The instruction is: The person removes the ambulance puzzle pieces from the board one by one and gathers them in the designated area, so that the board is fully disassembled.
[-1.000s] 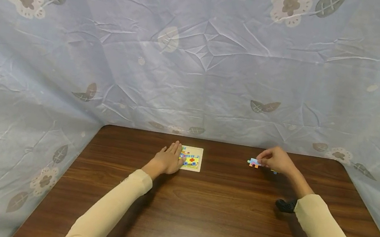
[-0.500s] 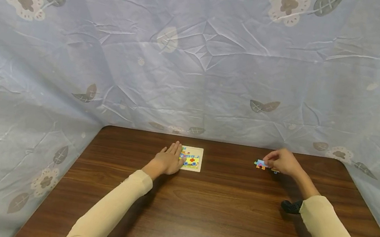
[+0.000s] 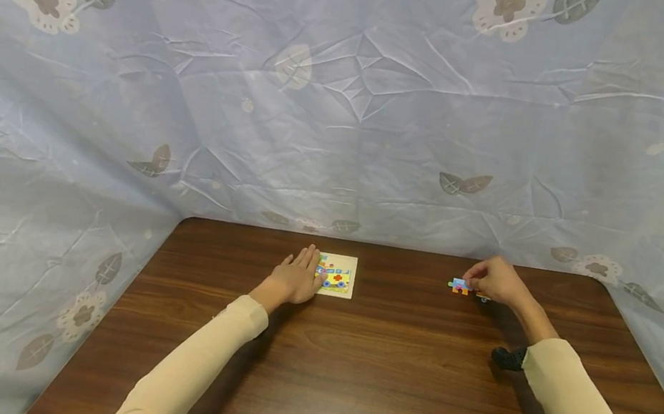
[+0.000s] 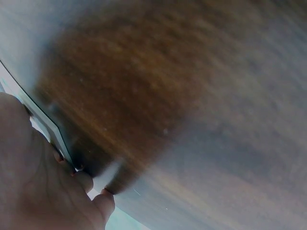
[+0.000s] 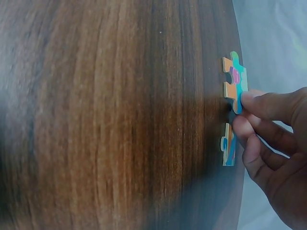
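Note:
My left hand (image 3: 294,279) lies with straight fingers across the left part of a small jigsaw puzzle board (image 3: 352,279). A yellow ambulance with a red cross shows on the part left uncovered. In the left wrist view the board's pale edge runs beside that hand. My right hand (image 3: 498,280) pinches a puzzle piece (image 5: 235,79) between thumb and fingers at one end. Blue, orange and pink colour the piece. Just under those fingers a second puzzle piece (image 5: 229,148) lies on the table, partly covered by the hand in the head view.
The brown wooden table (image 3: 381,388) ends at the back against a grey-blue floral cloth (image 3: 386,114), which also hangs at both sides. A black object (image 3: 507,358) sits at the right sleeve's cuff.
My right hand has shifted a little to the right with the pinched piece, close by the second piece, and has slowed. My left hand stays on the board.

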`<state>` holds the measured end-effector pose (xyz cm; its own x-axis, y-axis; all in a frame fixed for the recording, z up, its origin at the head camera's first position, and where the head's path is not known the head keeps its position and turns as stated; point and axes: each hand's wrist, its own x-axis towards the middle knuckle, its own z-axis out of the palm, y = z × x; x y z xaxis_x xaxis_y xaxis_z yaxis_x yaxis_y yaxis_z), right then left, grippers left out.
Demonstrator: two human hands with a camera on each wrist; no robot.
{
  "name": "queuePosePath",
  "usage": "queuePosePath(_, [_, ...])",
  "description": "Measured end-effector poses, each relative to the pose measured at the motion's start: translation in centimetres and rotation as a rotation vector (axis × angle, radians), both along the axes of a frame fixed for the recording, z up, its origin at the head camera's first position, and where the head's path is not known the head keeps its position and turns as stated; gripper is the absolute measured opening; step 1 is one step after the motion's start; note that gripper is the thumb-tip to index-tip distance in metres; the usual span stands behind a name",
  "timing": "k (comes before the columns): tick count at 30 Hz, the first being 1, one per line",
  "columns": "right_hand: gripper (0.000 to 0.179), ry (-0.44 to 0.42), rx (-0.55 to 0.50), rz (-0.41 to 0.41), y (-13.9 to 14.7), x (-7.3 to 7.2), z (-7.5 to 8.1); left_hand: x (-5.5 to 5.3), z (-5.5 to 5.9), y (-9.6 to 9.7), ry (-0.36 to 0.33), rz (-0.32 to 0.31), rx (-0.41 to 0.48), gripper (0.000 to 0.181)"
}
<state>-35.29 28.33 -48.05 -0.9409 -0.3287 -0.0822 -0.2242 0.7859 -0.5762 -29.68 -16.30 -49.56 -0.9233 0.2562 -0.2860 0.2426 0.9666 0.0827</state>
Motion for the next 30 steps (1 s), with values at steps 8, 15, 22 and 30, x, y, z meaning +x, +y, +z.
queuePosePath(8, [0.015,0.024,0.026,0.004,-0.42,-0.19,-0.03,0.1,0.01,0.01,0.009,-0.001,-0.005,0.074])
queuePosePath(15, [0.014,0.007,0.011,0.0,-0.75,0.0,-0.12,0.14,0.16,0.07,-0.003,0.006,0.007,0.073])
queuePosePath(22, [0.014,0.015,0.018,-0.019,-0.93,-0.1,-0.3,0.28,0.23,0.06,-0.004,0.008,0.004,0.073])
queuePosePath(30, [0.016,0.012,0.001,-0.035,-0.94,-0.48,-0.83,0.19,0.02,0.02,0.008,0.001,-0.01,0.074])
